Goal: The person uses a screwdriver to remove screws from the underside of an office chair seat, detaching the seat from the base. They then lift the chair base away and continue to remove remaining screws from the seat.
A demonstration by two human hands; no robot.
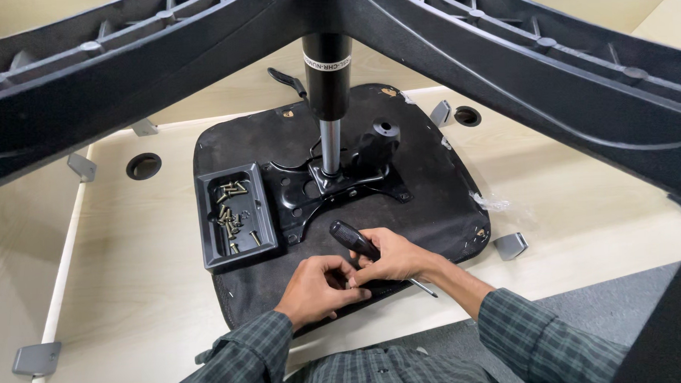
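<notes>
An upside-down black chair seat [430, 173] lies on a light wooden desk [133, 297], with a black metal mechanism plate [333, 188] and gas cylinder [327, 79] standing on it. My right hand [396, 257] grips a black-handled screwdriver [353, 240], its metal tip pointing toward me. My left hand [317, 287] rests on the seat's near edge, its fingers pinched against the right hand on something small that I cannot make out. A black tray [232, 218] holding several brass screws sits on the seat to the left of both hands.
Two black ribbed legs of the chair base [547, 63] spread overhead across the top of the view. The desk has round cable holes [143, 166], grey metal brackets [511, 245] and a white divider rail [60, 262]. Grey floor [608, 303] lies at lower right.
</notes>
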